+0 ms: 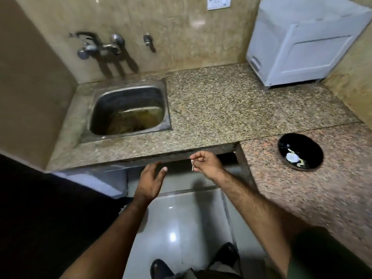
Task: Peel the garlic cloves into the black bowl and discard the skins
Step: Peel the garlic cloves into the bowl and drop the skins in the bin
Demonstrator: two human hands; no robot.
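Garlic skin scrap [192, 167] pinched in the right hand [207, 165], black bowl [300, 151] off to the right.

Speckled granite counter [211, 109] wraps round the corner, with a steel sink [128, 109] set in it under wall taps [100, 46] and a white appliance [302, 43] at the back. On the pinkish counter section sits the bowl, holding pale peeled pieces. Both hands hang over the floor before the counter edge: the left hand [150, 183] empty, fingers spread wide; the right one's fingers curled, thumb and forefinger nipping the thin scrap, well apart from the bowl.
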